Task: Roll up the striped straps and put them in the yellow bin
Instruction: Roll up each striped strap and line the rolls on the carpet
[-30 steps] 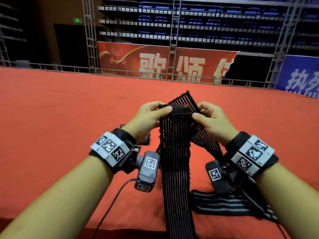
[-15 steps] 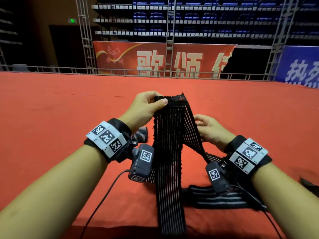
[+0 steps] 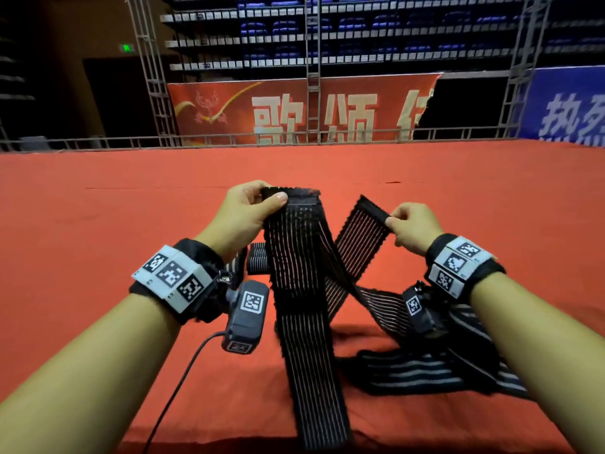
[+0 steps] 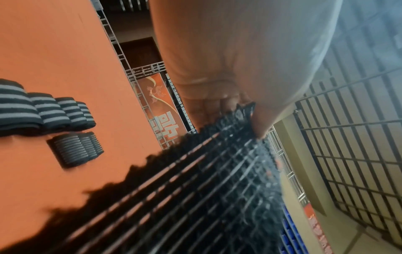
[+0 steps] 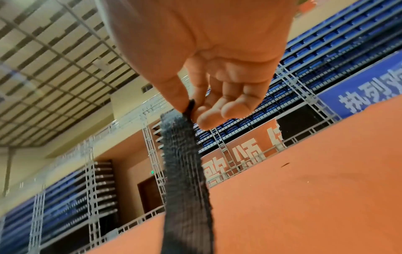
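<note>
A long black strap with thin pale stripes (image 3: 304,290) hangs over the red table (image 3: 98,224). My left hand (image 3: 262,199) grips its folded top end between thumb and fingers, seen close in the left wrist view on the strap (image 4: 217,171). My right hand (image 3: 394,221) pinches the strap's other end (image 3: 363,234), held up to the right; the wrist view shows thumb and forefinger on the strap end (image 5: 182,137). The strap's lower part drops past the table's near edge. No yellow bin is in view.
Several rolled striped straps (image 4: 43,111) and a smaller dark roll (image 4: 76,149) lie on the table left of my left hand. More loose striped strap (image 3: 425,375) lies under my right wrist. A cable (image 3: 183,371) trails off the near edge.
My right hand has pulled one strap end away to the right and apart from the left hand's end. The left hand stays gripping the top fold.
</note>
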The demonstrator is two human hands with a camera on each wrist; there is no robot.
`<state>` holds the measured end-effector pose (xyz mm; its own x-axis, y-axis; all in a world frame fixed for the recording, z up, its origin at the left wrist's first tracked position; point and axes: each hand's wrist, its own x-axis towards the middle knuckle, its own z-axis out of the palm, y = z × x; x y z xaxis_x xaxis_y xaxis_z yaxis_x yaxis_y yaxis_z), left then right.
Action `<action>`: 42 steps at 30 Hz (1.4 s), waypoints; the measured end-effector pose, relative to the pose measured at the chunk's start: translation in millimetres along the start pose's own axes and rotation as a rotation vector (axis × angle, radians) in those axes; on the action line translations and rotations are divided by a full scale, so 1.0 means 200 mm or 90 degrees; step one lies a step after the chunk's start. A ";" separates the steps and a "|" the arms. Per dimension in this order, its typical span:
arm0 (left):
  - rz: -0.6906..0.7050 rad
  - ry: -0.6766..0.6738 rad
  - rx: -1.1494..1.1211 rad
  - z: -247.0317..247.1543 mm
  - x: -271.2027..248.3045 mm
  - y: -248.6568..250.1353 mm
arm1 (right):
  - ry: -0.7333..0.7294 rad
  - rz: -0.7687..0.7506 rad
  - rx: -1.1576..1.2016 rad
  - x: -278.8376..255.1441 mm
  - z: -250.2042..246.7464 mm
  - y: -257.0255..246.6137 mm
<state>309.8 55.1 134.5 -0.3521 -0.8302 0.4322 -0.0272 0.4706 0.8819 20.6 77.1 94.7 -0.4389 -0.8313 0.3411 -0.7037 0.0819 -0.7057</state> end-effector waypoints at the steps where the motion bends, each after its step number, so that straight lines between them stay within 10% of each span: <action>1: -0.004 0.002 0.022 0.00 0.01 -0.01 | 0.010 0.007 0.028 0.00 -0.01 0.01; 11: 0.015 0.153 0.250 0.07 0.10 -0.08 | 0.142 -0.145 0.265 -0.14 -0.16 -0.28; 19: 0.053 0.068 0.070 0.09 0.04 0.00 | -0.113 -0.304 0.379 -0.38 -0.05 -0.55; 27: 0.045 -0.011 -0.018 0.09 -0.05 0.06 | 0.063 -0.481 -0.029 -0.36 0.04 -0.55; 35: 0.044 -0.020 -0.001 0.04 -0.07 0.07 | 0.147 -0.545 -0.130 -0.34 0.00 -0.54; 42: 0.000 0.152 0.013 -0.08 -0.05 0.00 | 0.011 -0.543 0.186 -0.47 -0.18 -0.69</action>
<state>329.2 58.5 133.1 -0.1211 -0.8763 0.4663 -0.0472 0.4744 0.8791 138.5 164.3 182.3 0.1567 -0.5373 0.8287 -0.6259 -0.7031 -0.3375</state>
